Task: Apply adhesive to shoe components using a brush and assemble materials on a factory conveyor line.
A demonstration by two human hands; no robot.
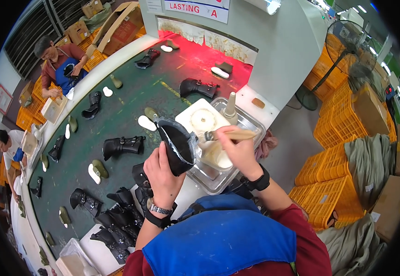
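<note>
My left hand is closed round a black boot upper, held tilted with its pale-edged open rim facing up and toward the right. In my right hand is a brush with a wooden handle. Its bristle end meets the rim of the upper, or sits right beside it. Under the brush, a container of whitish liquid stands in a metal tray. A white square lid with a round mark and a beige nozzle bottle are just beyond.
Black boots, olive lasts and white insoles are spread over a green conveyor. More boots pile up at lower left. A grey machine glows red inside. Two people work across the conveyor. Orange crates and a fan stand right.
</note>
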